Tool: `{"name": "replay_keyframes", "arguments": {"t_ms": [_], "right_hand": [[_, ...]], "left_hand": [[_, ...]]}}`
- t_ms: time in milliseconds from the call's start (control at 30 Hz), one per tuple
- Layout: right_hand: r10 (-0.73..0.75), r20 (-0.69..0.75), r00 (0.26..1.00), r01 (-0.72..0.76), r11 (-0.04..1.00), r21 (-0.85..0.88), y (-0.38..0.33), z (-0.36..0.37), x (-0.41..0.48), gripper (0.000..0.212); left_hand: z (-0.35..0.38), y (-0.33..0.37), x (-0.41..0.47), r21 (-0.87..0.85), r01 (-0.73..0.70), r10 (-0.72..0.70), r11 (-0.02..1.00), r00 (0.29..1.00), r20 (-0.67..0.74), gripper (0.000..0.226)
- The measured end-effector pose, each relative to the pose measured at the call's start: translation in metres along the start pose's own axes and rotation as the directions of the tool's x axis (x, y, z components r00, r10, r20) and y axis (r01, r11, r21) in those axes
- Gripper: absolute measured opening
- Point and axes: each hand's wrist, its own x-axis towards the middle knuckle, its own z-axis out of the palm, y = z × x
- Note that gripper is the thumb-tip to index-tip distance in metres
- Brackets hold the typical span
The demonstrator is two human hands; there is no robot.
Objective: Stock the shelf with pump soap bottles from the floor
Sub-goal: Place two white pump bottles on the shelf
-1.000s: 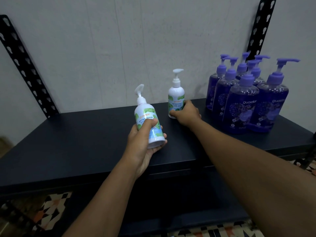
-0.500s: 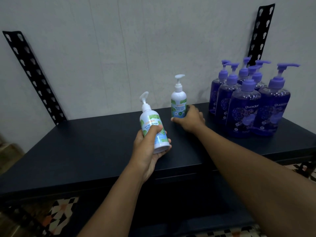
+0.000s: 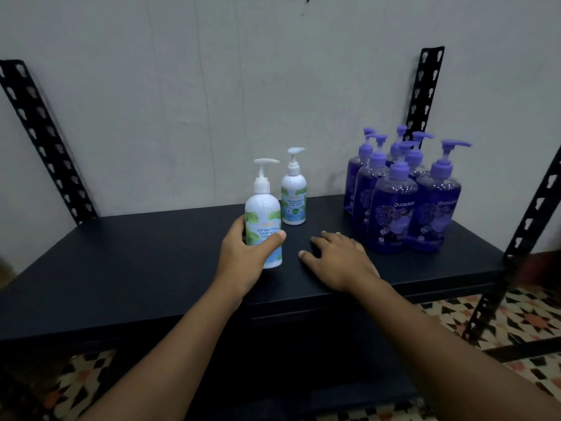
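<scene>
The white bottle gripped by the left hand, seemingly seated on the shelf, should be released upright; the right hand lies spread, empty.

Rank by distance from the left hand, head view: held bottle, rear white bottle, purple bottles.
1. Held bottle: gripped by the left hand.
2. Rear white bottle: just behind it.
3. Purple bottles: right end of the shelf.

the label of the nearer white pump bottle reads "antibacterial hand wash cool" — the thumb of the left hand cuts off its last line. the farther white pump bottle reads "antibacterial hand wash cool mint" in small print. "guardian" stands on the front-left purple bottle and the front-right purple bottle — there its end is blurred.
</scene>
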Motion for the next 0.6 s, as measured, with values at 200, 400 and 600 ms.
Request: {"name": "replay_keyframes", "arguments": {"t_ms": [200, 400, 600], "right_hand": [[0.01, 0.01, 1.0, -0.01, 1.0, -0.004, -0.002, 0.0, -0.001, 0.07], [0.017, 0.014, 1.0, -0.017, 1.0, 0.002, -0.003, -0.002, -0.003, 0.069], [0.018, 0.009, 1.0, -0.018, 1.0, -0.004, -0.003, -0.002, -0.003, 0.069]], "left_hand": [[0.005, -0.014, 0.005, 0.189, -0.052, 0.047, 0.981, 0.998, 0.031, 0.065], [-0.002, -0.021, 0.003, 0.281, -0.025, 0.003, 0.959, 0.997, 0.081, 0.078], [-0.002, -0.029, 0.024, 0.358, 0.01, -0.024, 0.934, 0.999, 0.034, 0.061]]}}
